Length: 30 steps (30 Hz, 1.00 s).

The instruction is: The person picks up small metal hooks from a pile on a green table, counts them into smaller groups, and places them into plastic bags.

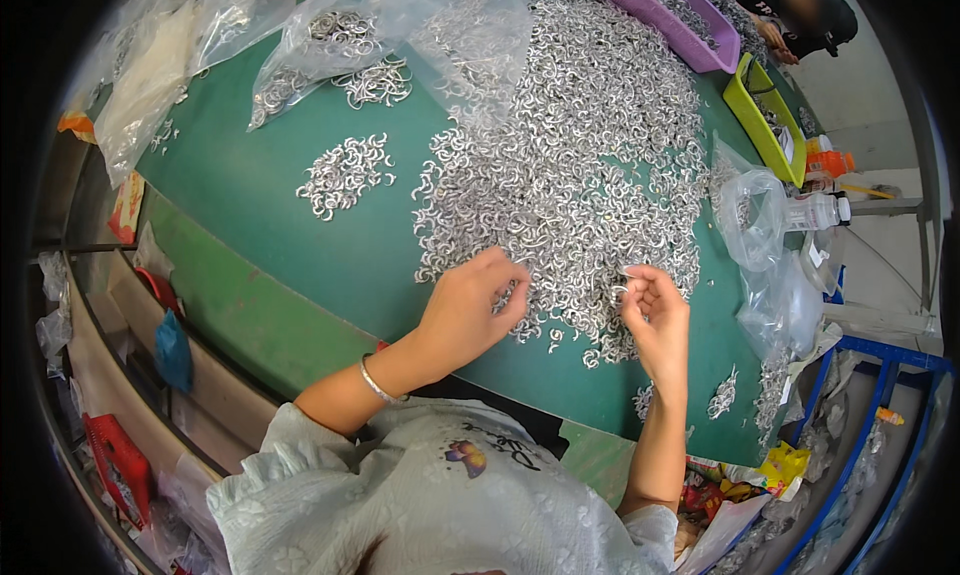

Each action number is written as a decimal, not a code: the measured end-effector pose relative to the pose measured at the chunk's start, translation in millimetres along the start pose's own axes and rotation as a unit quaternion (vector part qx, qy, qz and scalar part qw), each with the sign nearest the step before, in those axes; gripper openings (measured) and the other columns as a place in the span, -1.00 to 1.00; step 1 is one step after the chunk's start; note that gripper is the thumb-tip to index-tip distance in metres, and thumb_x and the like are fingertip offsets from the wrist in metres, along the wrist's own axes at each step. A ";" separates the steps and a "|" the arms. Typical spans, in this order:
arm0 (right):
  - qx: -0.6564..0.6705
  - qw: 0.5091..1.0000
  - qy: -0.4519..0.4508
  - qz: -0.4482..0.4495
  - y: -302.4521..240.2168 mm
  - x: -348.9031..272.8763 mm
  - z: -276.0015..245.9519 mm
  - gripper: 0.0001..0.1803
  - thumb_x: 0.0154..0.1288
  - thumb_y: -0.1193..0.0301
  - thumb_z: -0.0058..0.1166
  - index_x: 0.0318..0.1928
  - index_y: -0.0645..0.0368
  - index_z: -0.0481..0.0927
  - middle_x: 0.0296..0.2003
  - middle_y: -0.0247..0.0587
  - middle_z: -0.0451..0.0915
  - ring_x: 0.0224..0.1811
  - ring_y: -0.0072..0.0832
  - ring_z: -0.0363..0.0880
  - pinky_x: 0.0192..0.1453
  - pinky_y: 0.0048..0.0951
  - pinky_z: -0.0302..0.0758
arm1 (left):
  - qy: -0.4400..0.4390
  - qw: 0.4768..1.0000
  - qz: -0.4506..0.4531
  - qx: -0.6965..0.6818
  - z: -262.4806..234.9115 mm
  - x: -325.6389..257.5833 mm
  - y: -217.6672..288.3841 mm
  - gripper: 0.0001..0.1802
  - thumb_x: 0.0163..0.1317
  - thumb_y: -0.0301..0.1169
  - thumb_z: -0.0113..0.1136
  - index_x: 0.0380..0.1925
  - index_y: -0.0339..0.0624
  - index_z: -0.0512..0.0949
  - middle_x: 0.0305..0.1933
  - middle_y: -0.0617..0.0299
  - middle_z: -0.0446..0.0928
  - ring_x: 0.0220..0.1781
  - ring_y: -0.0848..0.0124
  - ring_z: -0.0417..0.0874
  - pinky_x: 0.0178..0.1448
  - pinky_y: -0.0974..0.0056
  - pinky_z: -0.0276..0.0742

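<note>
We are holding our hands apart | left hand (pixel 465 303) curling at the pile (pixel 580 125), grip we cannot tell | right hand (pixel 657 320) pinching a curved silver piece (pixel 620 289) | pile spreading between the green surface's (pixel 330 260) near and far edges

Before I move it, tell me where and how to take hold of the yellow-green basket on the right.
Best grip the long rim of the yellow-green basket facing the metal pieces, probably with the right hand from the pile's side. That straight wall is mostly exposed, while the purple basket crowds the far end and bottles sit near the other.
</note>
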State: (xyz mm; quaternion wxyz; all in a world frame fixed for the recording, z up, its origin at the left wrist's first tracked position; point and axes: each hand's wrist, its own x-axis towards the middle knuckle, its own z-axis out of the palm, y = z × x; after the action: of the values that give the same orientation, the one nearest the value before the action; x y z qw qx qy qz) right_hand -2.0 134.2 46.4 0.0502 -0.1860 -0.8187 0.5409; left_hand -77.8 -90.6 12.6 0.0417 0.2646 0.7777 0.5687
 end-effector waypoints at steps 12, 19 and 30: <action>0.127 0.983 -0.133 0.000 -39.7 -8.1 47.0 -0.67 0.24 0.72 0.06 0.02 0.31 0.48 -0.26 -0.31 0.55 -0.29 -0.71 0.49 -0.25 -0.66 0.43 | -0.100 0.653 -0.468 -0.587 18.5 15.6 21.4 -0.71 0.41 -0.22 -0.08 -0.22 -0.20 0.51 -0.43 0.20 0.47 -0.55 0.56 0.37 -0.68 0.52 0.11; -0.041 0.992 0.002 -0.115 -30.5 21.1 51.6 -0.69 0.27 0.61 0.08 0.04 0.28 0.52 -0.25 -0.28 0.61 -0.32 -0.65 0.45 -0.25 -0.61 0.39 | -0.217 0.648 -0.338 -0.647 32.9 10.4 -10.1 -0.69 0.43 -0.24 -0.04 -0.35 -0.25 0.50 -0.48 0.19 0.42 -0.66 0.63 0.24 -0.69 0.55 0.06; -0.133 0.976 -0.008 -0.170 -20.2 4.8 65.9 -0.74 0.23 0.63 0.09 -0.05 0.25 0.57 -0.26 -0.27 0.61 -0.32 -0.58 0.50 -0.30 -0.58 0.39 | -0.098 0.728 -0.167 -0.658 -24.8 11.0 -15.5 -0.57 0.48 -0.17 -0.10 -0.53 -0.22 0.42 -0.54 0.30 0.36 -0.69 0.64 0.25 -0.72 0.56 0.05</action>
State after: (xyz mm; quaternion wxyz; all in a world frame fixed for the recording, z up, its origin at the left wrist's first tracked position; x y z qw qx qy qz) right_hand -30.1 71.8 37.2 0.1100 -0.0449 -0.9034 0.4121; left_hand -101.9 -110.2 9.8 0.3755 0.0907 0.2319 0.8927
